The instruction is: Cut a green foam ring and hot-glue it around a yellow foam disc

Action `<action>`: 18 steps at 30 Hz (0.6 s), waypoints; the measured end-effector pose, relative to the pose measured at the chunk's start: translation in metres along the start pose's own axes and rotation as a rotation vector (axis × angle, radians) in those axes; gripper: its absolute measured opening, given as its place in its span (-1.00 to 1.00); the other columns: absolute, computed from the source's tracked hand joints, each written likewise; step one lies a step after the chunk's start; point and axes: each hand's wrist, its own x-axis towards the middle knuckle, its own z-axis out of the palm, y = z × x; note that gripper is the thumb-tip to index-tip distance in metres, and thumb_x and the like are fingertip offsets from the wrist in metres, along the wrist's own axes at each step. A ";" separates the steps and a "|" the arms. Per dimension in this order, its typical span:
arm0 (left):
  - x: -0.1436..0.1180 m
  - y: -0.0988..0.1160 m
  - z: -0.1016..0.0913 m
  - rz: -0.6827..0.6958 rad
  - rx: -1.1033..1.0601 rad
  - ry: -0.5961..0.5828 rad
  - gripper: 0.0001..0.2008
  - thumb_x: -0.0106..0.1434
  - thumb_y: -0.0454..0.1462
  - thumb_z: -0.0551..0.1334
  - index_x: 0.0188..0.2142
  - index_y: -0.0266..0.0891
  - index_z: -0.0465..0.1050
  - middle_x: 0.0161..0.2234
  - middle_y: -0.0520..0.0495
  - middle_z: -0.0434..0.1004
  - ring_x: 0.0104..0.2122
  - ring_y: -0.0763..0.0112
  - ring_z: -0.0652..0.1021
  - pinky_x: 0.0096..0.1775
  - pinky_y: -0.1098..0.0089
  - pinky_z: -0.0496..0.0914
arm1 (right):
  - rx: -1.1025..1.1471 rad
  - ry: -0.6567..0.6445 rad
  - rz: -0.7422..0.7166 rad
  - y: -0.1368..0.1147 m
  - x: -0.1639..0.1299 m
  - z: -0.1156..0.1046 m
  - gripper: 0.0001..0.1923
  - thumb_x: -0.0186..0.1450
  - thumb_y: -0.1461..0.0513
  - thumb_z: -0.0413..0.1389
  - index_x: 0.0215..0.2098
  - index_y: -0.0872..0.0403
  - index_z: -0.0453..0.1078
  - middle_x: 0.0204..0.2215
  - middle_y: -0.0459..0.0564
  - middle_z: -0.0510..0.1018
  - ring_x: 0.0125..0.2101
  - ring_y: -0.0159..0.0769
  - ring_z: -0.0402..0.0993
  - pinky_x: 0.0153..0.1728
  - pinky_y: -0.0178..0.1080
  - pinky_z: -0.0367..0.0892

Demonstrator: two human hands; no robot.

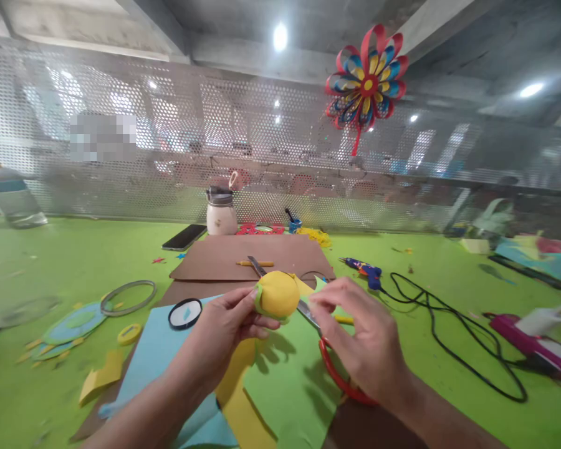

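The left hand (224, 327) pinches a round yellow foam disc with a thin green rim (277, 294) between thumb and fingertips, holding it up above the middle of the green-covered desk (75, 255). The right hand (369, 337) sits just right of the disc, its fingers drawn together near the disc's edge; whether they touch the foam or the long metal scissors (303, 310) passing behind it cannot be told.

The disc looks light, soft and bendable, probably easy to crease or dent under a hard squeeze, so a gentle grip on the rim, as the left hand has it, seems the sound place to take hold. Its matte surface is unlikely to slip.

Beneath the hands lie overlapping sheets: a green foam sheet (290, 380), a yellow foam sheet (236, 399) and a light blue foam sheet (159, 349), with a red ring (336, 374) partly under the right wrist. A brown card sheet (243, 255) lies toward the desk's far edge, carrying a yellow pencil (255, 264). A blue glue gun (367, 270) with a black cable (449, 330) lies to the right, well apart from the hands. A black-rimmed round lens (185, 313) rests to the left of the left hand.
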 end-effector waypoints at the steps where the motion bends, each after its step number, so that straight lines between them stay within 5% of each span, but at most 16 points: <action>1: 0.001 0.000 -0.001 -0.002 0.021 0.012 -0.71 0.19 -0.17 0.21 -0.18 -0.33 0.49 -0.29 -0.18 0.62 -0.47 0.46 0.57 -0.46 0.55 0.43 | -0.055 0.028 0.048 0.005 0.004 -0.006 -0.87 0.27 0.29 0.07 -0.41 0.14 0.42 -0.48 -0.08 0.44 -0.46 -0.39 0.36 -0.39 -0.29 0.30; 6: 0.004 0.000 -0.004 -0.028 0.054 0.078 -0.68 0.18 -0.17 0.21 -0.13 -0.33 0.45 -0.25 -0.18 0.62 -0.43 0.41 0.60 -0.45 0.53 0.44 | -0.291 0.018 0.313 0.062 0.022 -0.058 -0.73 0.33 0.15 0.02 -0.41 0.14 0.43 -0.68 -0.23 0.30 -0.67 -0.47 0.25 -0.62 -0.36 0.23; 9: 0.005 0.003 -0.002 -0.032 0.055 0.091 -0.71 0.18 -0.21 0.22 -0.15 -0.33 0.44 -0.22 -0.18 0.61 -0.44 0.39 0.61 -0.45 0.53 0.46 | -0.426 -0.006 0.509 0.113 0.034 -0.103 -0.79 0.34 0.16 0.03 -0.20 0.15 0.38 -0.34 -0.08 0.51 -0.46 -0.39 0.47 -0.44 -0.26 0.41; 12: 0.006 0.004 0.000 -0.034 0.055 0.111 -0.74 0.17 -0.24 0.22 -0.17 -0.35 0.44 -0.23 -0.18 0.61 -0.43 0.35 0.61 -0.46 0.51 0.47 | -0.506 -0.084 0.652 0.156 0.042 -0.131 -0.75 0.32 0.21 0.06 -0.04 0.11 0.33 -0.11 0.02 0.46 -0.23 -0.25 0.47 -0.24 -0.10 0.42; 18: 0.010 0.000 -0.005 -0.015 0.037 0.106 -0.77 0.16 -0.26 0.22 -0.19 -0.33 0.44 -0.30 -0.15 0.63 -0.44 0.35 0.62 -0.47 0.52 0.47 | -0.482 -0.257 0.910 0.203 0.039 -0.113 -0.73 0.31 0.20 0.08 -0.03 0.10 0.34 -0.04 0.01 0.43 -0.16 -0.17 0.44 -0.20 -0.08 0.40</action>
